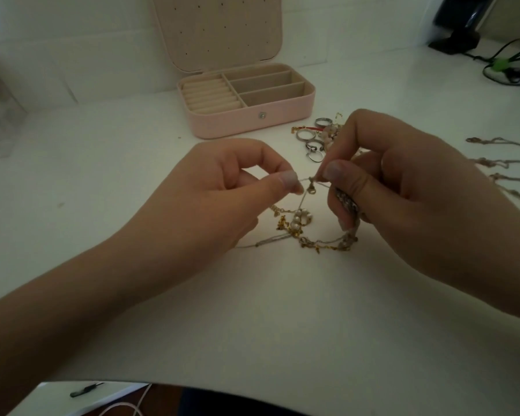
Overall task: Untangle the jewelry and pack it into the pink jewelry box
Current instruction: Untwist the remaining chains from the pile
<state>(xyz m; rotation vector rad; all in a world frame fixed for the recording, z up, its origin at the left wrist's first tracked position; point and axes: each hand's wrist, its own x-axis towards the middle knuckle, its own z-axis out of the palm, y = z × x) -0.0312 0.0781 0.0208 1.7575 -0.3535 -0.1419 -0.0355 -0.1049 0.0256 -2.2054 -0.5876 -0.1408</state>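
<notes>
A: Your left hand (pixel 231 187) and right hand (pixel 382 175) each pinch the thin chain (pixel 305 179) beside its clasp (pixel 312 187), fingertips closed tight. Pull apart hard and the knot cinches, or a link snaps.

B: And the rest?

A: The tangle (pixel 306 232) hangs at six o'clock of the clasp: gold links, round pearls, pale cord. The pink box (pixel 246 121) sits open at twelve, velvety slots unfilled; smooth metal rings (pixel 311 139) lie at one o'clock.
</notes>
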